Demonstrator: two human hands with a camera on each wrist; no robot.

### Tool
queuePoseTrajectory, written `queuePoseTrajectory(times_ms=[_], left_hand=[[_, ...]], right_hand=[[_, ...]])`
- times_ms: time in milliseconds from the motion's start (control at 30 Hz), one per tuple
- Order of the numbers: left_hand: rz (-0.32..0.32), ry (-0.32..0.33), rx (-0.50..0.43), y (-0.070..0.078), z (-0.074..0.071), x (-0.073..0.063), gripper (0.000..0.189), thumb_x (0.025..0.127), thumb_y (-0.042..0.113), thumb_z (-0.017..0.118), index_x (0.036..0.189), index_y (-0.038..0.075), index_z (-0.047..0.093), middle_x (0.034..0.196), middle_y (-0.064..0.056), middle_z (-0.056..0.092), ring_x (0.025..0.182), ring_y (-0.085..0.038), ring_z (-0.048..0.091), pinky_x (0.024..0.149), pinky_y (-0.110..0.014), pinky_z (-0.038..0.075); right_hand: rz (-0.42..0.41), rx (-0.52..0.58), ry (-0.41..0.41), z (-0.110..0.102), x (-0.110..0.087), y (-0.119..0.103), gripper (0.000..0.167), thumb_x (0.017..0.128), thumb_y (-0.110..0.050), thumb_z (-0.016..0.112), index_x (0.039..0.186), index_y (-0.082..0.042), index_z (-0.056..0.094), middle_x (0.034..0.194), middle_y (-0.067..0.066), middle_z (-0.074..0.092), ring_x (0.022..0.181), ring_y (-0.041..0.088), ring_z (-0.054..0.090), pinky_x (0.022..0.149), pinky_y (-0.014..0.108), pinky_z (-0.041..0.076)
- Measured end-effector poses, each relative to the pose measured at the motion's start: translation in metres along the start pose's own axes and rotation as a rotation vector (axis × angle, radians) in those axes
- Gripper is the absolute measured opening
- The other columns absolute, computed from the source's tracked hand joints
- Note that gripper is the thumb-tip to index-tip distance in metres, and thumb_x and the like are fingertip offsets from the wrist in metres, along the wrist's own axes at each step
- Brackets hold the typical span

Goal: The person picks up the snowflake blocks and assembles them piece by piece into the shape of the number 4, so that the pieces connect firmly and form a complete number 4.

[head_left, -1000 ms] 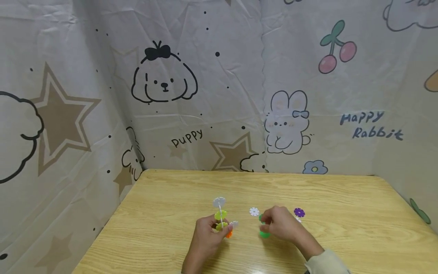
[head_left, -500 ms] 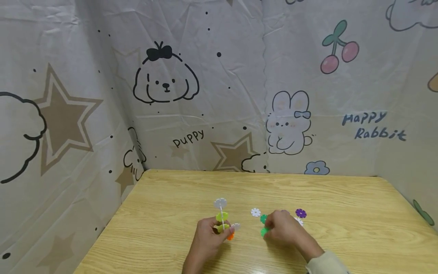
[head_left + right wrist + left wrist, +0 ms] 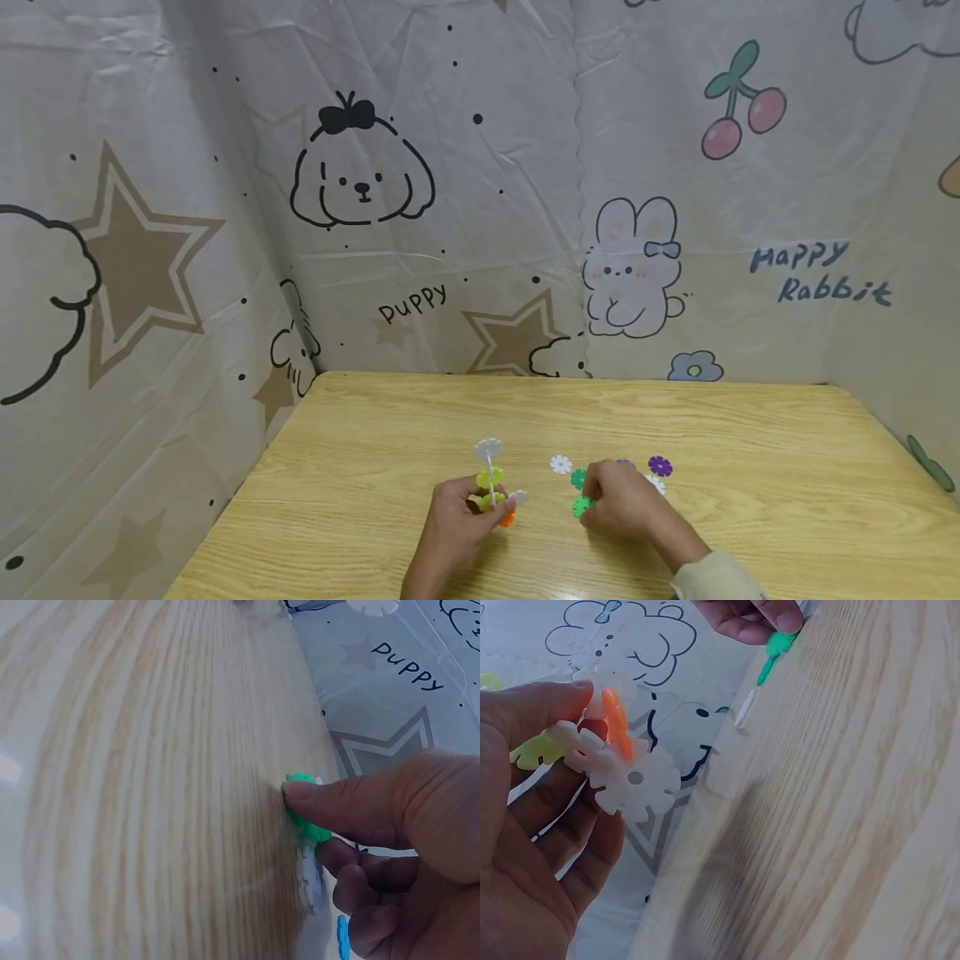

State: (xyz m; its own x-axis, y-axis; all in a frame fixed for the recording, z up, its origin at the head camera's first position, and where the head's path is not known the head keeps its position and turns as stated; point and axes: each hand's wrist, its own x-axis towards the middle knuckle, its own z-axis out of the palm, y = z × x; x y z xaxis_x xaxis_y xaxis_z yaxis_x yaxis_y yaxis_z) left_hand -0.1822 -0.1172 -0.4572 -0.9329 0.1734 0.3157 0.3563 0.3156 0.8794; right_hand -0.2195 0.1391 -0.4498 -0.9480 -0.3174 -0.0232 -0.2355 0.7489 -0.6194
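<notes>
My left hand (image 3: pixel 467 510) holds a joined piece of notched plastic snowflake discs, lifted over the table. In the head view its upright white disc carries two yellow-green discs (image 3: pixel 491 477), with another white disc (image 3: pixel 487 449) on top. An orange disc (image 3: pixel 617 724) and a white disc (image 3: pixel 649 784) show close by the fingers in the left wrist view. To the right, my right hand (image 3: pixel 624 500) pinches a green snowflake disc (image 3: pixel 581 507) low at the tabletop, thumb (image 3: pixel 311 791) across its face. A second green disc (image 3: pixel 578 478) lies just beyond the fingertips.
Loose discs surround the right hand on the wooden table (image 3: pixel 360 467): a white disc (image 3: pixel 561 464), a purple disc (image 3: pixel 660 466), a blue disc (image 3: pixel 626 463) partly hidden, and another white disc (image 3: pixel 656 484). A printed cloth (image 3: pixel 517 208) hangs behind the table.
My right hand has come down onto the nearer green disc and pinched it; the disc has tipped up from the table. The left hand has stayed nearly in place with its joined discs.
</notes>
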Motion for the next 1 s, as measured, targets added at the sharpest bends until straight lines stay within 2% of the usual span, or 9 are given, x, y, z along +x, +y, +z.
queuePoseTrajectory(times_ms=[100, 233, 367, 467, 633, 833, 1000], left_hand=[[0.005, 0.008, 0.0, 0.0, 0.001, 0.0, 0.011, 0.085, 0.018, 0.082, 0.084, 0.009, 0.076, 0.082, 0.0, 0.071, 0.06, -0.005, 0.058, 0.051, -0.021, 0.048], [0.006, 0.021, 0.002, 0.0, 0.002, 0.001, 0.011, 0.085, 0.019, 0.082, 0.083, 0.009, 0.077, 0.08, 0.003, 0.071, 0.067, -0.007, 0.06, 0.053, -0.021, 0.049], [0.002, 0.029, -0.02, -0.001, 0.004, 0.0, 0.009, 0.085, 0.017, 0.082, 0.083, 0.009, 0.077, 0.081, 0.0, 0.072, 0.058, -0.006, 0.055, 0.049, -0.02, 0.045], [0.007, 0.027, -0.03, 0.0, 0.004, 0.0, 0.009, 0.084, 0.016, 0.083, 0.083, 0.009, 0.077, 0.082, -0.002, 0.072, 0.051, -0.004, 0.051, 0.046, -0.019, 0.043], [-0.005, 0.014, -0.017, 0.001, 0.006, 0.0, 0.011, 0.084, 0.018, 0.083, 0.082, 0.009, 0.077, 0.081, 0.0, 0.071, 0.052, -0.005, 0.053, 0.047, -0.019, 0.044], [0.032, 0.025, 0.023, -0.001, 0.009, 0.0, 0.011, 0.084, 0.017, 0.083, 0.079, 0.01, 0.077, 0.077, 0.005, 0.071, 0.068, -0.007, 0.061, 0.051, -0.02, 0.047], [-0.002, 0.012, 0.035, 0.0, 0.01, 0.001, 0.013, 0.085, 0.022, 0.083, 0.079, 0.011, 0.077, 0.079, 0.005, 0.07, 0.057, -0.007, 0.056, 0.047, -0.021, 0.045]], right_hand=[[-0.014, 0.018, -0.001, -0.002, -0.001, 0.0, 0.025, 0.069, -0.002, 0.085, 0.079, -0.008, 0.063, 0.074, -0.001, 0.057, 0.07, 0.017, 0.053, 0.063, 0.035, 0.049], [-0.084, 0.039, -0.008, -0.005, -0.002, 0.002, 0.021, 0.07, 0.002, 0.081, 0.079, -0.007, 0.065, 0.073, -0.002, 0.057, 0.069, 0.017, 0.052, 0.061, 0.033, 0.048], [-0.147, 0.053, -0.025, -0.008, -0.003, 0.005, 0.015, 0.071, 0.002, 0.077, 0.074, -0.008, 0.067, 0.068, -0.005, 0.057, 0.064, 0.015, 0.05, 0.057, 0.028, 0.045], [-0.171, 0.051, -0.029, -0.009, -0.004, 0.006, 0.017, 0.074, -0.001, 0.076, 0.068, -0.012, 0.065, 0.063, -0.007, 0.053, 0.059, 0.011, 0.047, 0.053, 0.026, 0.041], [-0.159, 0.085, -0.033, -0.011, -0.005, 0.002, 0.02, 0.081, -0.004, 0.075, 0.067, -0.012, 0.063, 0.061, -0.008, 0.051, 0.057, 0.009, 0.045, 0.051, 0.024, 0.038], [-0.145, 0.222, -0.051, -0.017, -0.007, -0.012, 0.022, 0.092, -0.008, 0.069, 0.071, -0.006, 0.064, 0.06, -0.006, 0.051, 0.053, 0.007, 0.041, 0.047, 0.02, 0.032], [-0.124, 0.31, -0.033, -0.02, -0.009, -0.023, 0.019, 0.093, -0.012, 0.069, 0.075, -0.005, 0.067, 0.065, 0.0, 0.057, 0.056, 0.01, 0.044, 0.049, 0.024, 0.036]])
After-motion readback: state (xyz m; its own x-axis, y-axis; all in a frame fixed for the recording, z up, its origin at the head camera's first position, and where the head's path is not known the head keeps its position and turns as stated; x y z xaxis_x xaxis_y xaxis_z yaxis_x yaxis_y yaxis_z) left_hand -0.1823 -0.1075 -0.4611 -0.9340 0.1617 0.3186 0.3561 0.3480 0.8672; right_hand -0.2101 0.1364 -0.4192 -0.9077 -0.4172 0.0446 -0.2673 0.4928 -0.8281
